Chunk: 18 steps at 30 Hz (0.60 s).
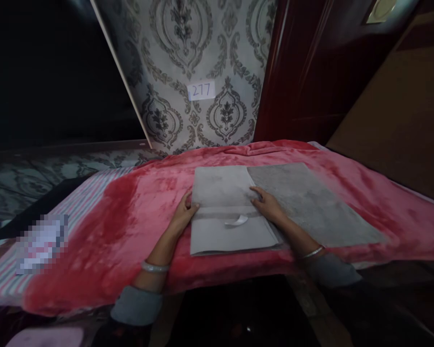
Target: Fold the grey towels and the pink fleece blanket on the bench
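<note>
- I have a pale grey, flat, roughly rectangular sheet of paper-like material (220, 185) in view, lying on a red and pink plush blanket (155, 193), directly in front of the person.
- Its surface looks matte and mostly plain, with a faint horizontal band running across it below the middle.
- Near that band I see a small white curled strip (237, 220), one end lifted; I can't tell whether it is loose or attached.
- Along its lower right edge, more than one thin layer shows, slightly out of line.
- A darker grey, mottled flat panel (311, 207) extends to its right, also on the blanket; I can't make out whether the two are joined.
- My view has the left hand (185, 208) at the sheet's left edge, thumb over the border; whether that grip is pinching, I can't tell.
- The right hand (266, 203) is at the right edge, thumb and index finger slightly apart over the sheet; I can't tell whether this grip holds it either.
</note>
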Available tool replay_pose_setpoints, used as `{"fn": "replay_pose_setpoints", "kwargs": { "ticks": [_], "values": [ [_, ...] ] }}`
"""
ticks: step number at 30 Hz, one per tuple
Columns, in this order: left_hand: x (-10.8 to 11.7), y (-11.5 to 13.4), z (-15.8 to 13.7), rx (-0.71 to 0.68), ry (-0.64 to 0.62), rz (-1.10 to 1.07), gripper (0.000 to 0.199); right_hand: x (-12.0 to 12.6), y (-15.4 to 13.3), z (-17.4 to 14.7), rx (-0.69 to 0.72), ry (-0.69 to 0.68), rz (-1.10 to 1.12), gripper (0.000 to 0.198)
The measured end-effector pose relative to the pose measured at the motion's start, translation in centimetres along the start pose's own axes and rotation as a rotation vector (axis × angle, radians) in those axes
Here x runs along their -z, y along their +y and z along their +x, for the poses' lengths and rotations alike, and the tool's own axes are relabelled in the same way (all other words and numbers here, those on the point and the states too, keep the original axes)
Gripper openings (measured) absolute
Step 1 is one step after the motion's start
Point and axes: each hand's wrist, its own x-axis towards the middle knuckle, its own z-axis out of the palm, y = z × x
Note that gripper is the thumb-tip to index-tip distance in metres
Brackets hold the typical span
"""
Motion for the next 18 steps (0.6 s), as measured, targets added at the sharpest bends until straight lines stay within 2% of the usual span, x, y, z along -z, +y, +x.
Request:
{"fn": "replay_pose_setpoints", "kwargs": {
  "ticks": [4,8,13,18],
  "values": [
    [0.1,0.0,-0.2,-0.013,-0.06,-0.018,0.112,0.2,-0.2,0.1,-0.005,-0.051,-0.028,0.056],
    [0.1,-0.2,-0.2,-0.028,-0.053,-0.019,0.117,1.0,-0.3,1.6,0.036,-0.084,-0.059,0.054],
    [0.1,-0.2,-0.2,-0.066,-0.067,-0.022,0.12,1.6,-1.1,5.2,0.014,-0.063,-0.103,0.052],
    [0.4,-0.7,0.1,-0.116,-0.059,-0.022,0.116,0.2,-2.2,7.0,0.008,-0.001,-0.158,0.048]
  ]
}}
